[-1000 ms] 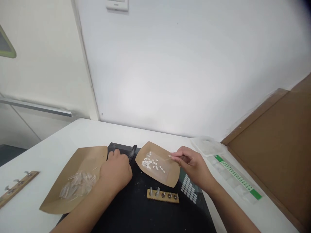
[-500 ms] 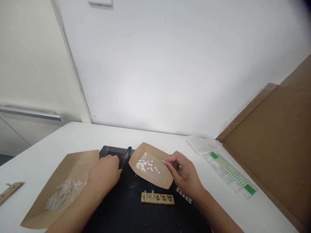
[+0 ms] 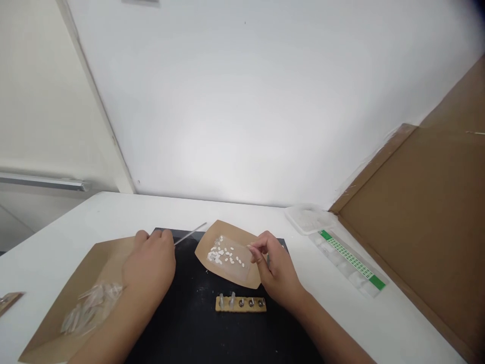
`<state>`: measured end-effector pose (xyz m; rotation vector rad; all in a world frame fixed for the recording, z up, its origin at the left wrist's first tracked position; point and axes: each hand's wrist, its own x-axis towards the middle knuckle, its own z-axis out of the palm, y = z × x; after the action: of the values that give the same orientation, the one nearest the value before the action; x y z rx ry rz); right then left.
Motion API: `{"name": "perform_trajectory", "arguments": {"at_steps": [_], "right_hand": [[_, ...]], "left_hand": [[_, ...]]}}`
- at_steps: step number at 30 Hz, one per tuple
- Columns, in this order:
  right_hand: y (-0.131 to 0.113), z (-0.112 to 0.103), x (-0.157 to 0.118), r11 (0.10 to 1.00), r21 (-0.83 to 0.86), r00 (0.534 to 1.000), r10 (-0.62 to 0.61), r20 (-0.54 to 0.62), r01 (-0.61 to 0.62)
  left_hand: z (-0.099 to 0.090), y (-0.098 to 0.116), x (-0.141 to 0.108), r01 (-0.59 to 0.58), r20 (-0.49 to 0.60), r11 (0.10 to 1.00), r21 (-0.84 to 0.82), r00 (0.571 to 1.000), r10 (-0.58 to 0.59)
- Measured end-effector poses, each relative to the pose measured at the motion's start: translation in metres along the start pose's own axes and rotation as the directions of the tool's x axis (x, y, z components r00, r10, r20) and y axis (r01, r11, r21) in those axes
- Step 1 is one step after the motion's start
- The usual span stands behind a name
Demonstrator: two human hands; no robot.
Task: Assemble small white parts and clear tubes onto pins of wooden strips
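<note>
My left hand (image 3: 151, 260) is closed round a thin tool with a metal shaft (image 3: 191, 233), which points up and right; the hand hides its other end. Over the right side of a brown paper tray (image 3: 226, 277), my right hand (image 3: 275, 265) pinches thumb and forefinger together. What sits at those fingertips is too small to make out. Inside the tray, small white oval pieces (image 3: 227, 255) lie scattered on a clear plastic bag (image 3: 242, 273). Nearer me is a wooden strip (image 3: 241, 309) with a row of metal fittings, two bearing upright clear tubes (image 3: 232, 299).
Beside my left forearm, a larger brown tray (image 3: 49, 308) holds clear plastic pieces (image 3: 91, 306). A black mat (image 3: 197, 333) lies beneath my hands. To the right are a clear bag with a green label (image 3: 352, 260) and a translucent lid-like container (image 3: 310, 218). Brown cardboard (image 3: 413, 212) stands beyond.
The tool in my left hand has turned: its black handle stuck out before, and now its thin metal shaft does. My right hand keeps its pinch. The view has shifted slightly.
</note>
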<state>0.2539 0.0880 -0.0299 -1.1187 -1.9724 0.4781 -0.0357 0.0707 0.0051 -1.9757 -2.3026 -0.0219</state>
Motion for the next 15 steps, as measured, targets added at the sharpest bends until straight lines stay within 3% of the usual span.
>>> {"name": "perform_trajectory", "arguments": {"at_steps": [3,7,11,15], "right_hand": [[-0.005,0.002,0.0,1.0,0.021,0.999,0.0,0.034,-0.001],[-0.007,0.007,-0.003,1.0,0.03,1.0,-0.008,0.01,0.007],[-0.01,0.011,-0.005,0.994,-0.036,0.992,-0.109,-0.069,0.106],[-0.014,0.01,-0.005,0.99,-0.074,0.986,-0.124,-0.115,0.116]], "left_hand": [[-0.005,0.004,-0.002,0.016,-0.171,1.0,-0.015,0.985,-0.018],[0.002,0.017,0.003,-0.087,-0.346,0.963,-0.256,0.938,-0.007],[0.016,0.035,0.003,-0.152,-0.365,0.878,-0.454,0.931,-0.027],[0.023,0.048,-0.008,-0.304,-0.377,0.821,-0.483,0.919,0.118]]}}
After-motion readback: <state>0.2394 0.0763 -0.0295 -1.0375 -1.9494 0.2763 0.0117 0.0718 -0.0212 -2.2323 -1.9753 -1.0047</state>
